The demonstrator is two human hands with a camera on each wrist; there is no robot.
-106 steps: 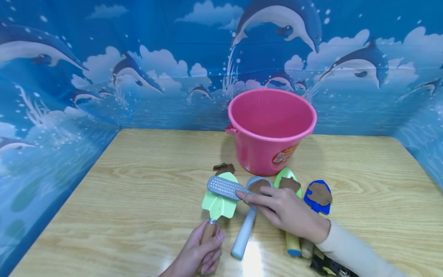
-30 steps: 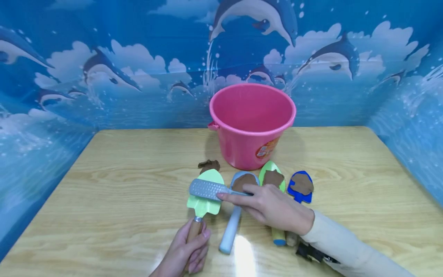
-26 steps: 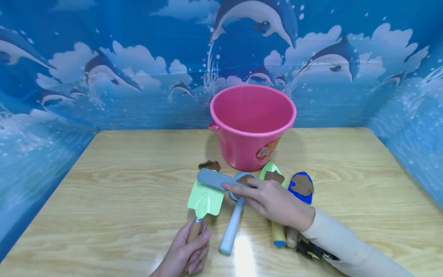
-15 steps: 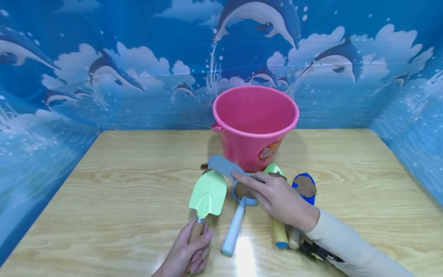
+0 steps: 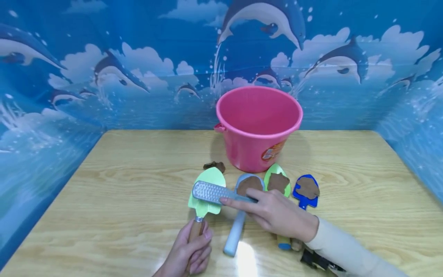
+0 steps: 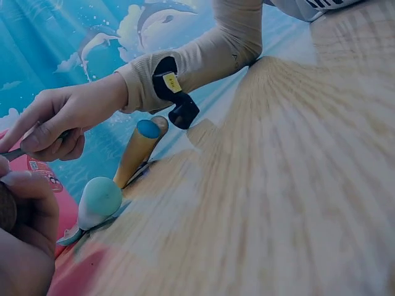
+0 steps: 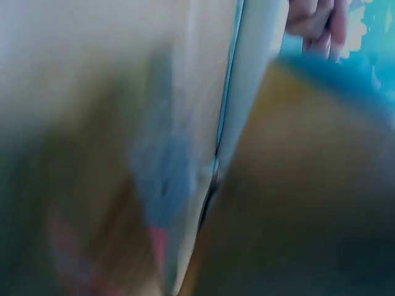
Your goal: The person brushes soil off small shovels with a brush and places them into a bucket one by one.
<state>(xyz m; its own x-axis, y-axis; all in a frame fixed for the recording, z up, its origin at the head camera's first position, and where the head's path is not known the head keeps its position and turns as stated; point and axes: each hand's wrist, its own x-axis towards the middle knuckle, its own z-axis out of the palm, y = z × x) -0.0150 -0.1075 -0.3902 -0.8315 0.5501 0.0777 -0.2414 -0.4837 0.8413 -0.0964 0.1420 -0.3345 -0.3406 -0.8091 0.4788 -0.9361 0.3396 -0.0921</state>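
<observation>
My left hand [image 5: 192,248] grips the wooden handle of a pale green garden trowel [image 5: 214,175], blade pointing away from me. My right hand [image 5: 277,211] holds a grey brush [image 5: 208,191] with rows of pale dots on its upper face, forefinger stretched along its neck. The brush head lies across the middle of the trowel blade; its underside is hidden. In the left wrist view, the right hand [image 6: 62,123] pinches the brush handle near the left fingers. The right wrist view is mostly blurred.
A pink bucket [image 5: 257,154] stands behind. Brown clumps [image 5: 215,166] lie past the trowel tip. Right of it rest a light blue scoop [image 5: 235,234], a green trowel [image 5: 275,169] and a blue shovel [image 5: 306,202], each bearing brown material, partly beneath my right arm.
The brush slid forward to the trowel's tip and just beyond it, then came back over the middle of the blade. The left hand kept its grip. The head view shifted slightly.
</observation>
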